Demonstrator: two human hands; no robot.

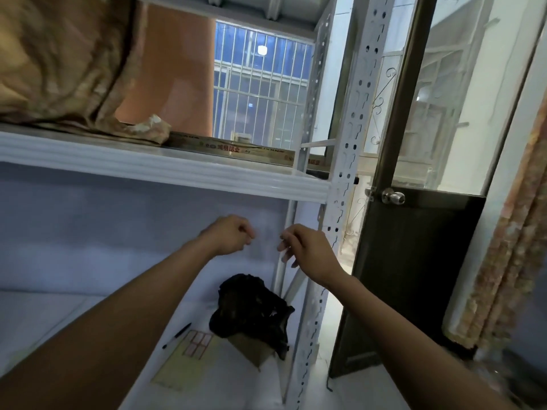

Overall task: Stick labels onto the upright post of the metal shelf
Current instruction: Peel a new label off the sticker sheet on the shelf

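Observation:
The white perforated upright post [350, 149] of the metal shelf runs top to bottom right of centre. My right hand [307, 250] is raised just left of the post, below the middle shelf board [165, 167], with its fingers loosely bent and nothing visible in them. About a hand's width to its left, my left hand [229, 235] has its fingers curled in against the thumb; no label shows between them. A label sheet [197, 344] with several reddish-edged labels lies on a yellowish backing on the lower shelf, below both hands.
A black pen [177, 335] lies left of the label sheet. A crumpled black bag [251, 306] sits on a cardboard box [251, 349] to its right. A brown sack [59, 63] fills the upper shelf. A dark door with a knob [393, 197] stands open to the right.

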